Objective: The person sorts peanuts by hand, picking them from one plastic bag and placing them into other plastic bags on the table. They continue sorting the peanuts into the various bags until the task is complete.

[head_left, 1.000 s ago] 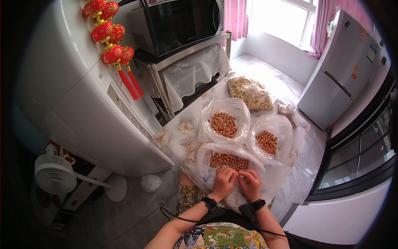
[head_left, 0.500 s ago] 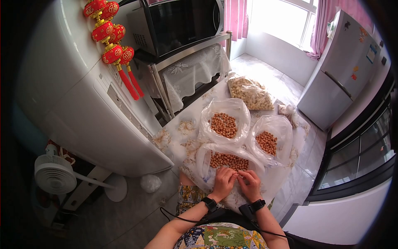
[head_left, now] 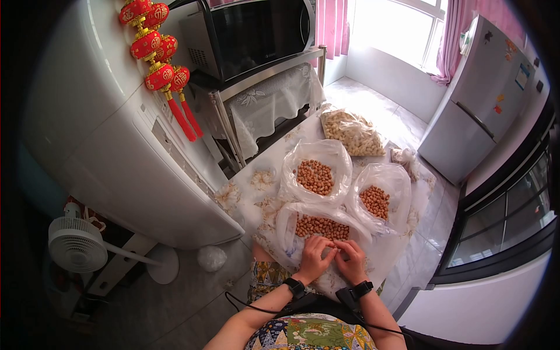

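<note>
Fine fingerwork, I judge: left hand (head_left: 315,258) and right hand (head_left: 350,260) meet, narrowly pinched, over the near plastic bag (head_left: 284,227) of peanuts (head_left: 321,225); cannot tell on what. Next calls for steadiness.

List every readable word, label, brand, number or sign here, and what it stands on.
"福" on the red lanterns.
Microwave: front mark, too small to read.
Fridge: blue-and-white label, too blurred to read.
Front plastic bag: no readable text.

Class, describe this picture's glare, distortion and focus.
In the head view, the window glares white and bleaches nearby floor; head-view corners darken and the refrigerator leans, apparently lens distortion; in the head view, the hands look fairly sharp.
</note>
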The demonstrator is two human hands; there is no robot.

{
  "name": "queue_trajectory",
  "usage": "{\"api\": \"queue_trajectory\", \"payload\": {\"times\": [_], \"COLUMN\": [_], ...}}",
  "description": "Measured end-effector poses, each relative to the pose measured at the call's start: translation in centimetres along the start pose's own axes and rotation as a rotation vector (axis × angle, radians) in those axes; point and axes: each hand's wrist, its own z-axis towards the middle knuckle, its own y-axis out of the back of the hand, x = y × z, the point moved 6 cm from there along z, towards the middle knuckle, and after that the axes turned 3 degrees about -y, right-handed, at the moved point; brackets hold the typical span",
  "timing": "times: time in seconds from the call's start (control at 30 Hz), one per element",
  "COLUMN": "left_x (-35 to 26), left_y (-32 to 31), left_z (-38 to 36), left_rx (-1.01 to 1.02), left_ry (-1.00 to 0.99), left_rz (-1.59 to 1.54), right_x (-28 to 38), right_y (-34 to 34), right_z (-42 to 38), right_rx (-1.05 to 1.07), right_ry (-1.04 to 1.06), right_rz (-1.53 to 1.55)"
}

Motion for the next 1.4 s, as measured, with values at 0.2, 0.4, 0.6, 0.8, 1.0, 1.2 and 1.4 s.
{"api": "queue_trajectory", "payload": {"times": [0.2,0.4,0.6,0.8,1.0,1.2,1.4], "left_x": [-0.4,-0.9,-1.4,-1.8,-0.1,0.5,1.2], "left_y": [0.3,0.3,0.5,2.7,5.6,6.4,5.3], "left_z": [0.0,-0.2,-0.2,2.4,11.4,14.3,4.3], "left_rx": [-0.024,-0.027,-0.019,-0.072,-0.132,-0.242,-0.097], "left_ry": [-0.013,-0.075,-0.098,-0.051,-0.099,-0.145,-0.025], "left_rz": [-0.024,-0.028,-0.079,-0.160,0.010,0.251,0.149], "right_x": [0.2,-0.5,-0.1,-0.6,0.2,0.0,-0.9], "right_y": [0.0,-0.5,-0.3,-0.7,-0.4,-0.3,-0.9], "right_z": [0.0,0.0,0.2,0.0,0.2,0.3,0.1], "right_rx": [0.001,0.054,0.042,0.057,0.050,0.069,0.055], "right_ry": [0.082,-0.021,-0.006,-0.059,-0.030,-0.045,-0.028], "right_rz": [-0.019,-0.036,-0.050,-0.015,-0.047,-0.072,-0.044]}}
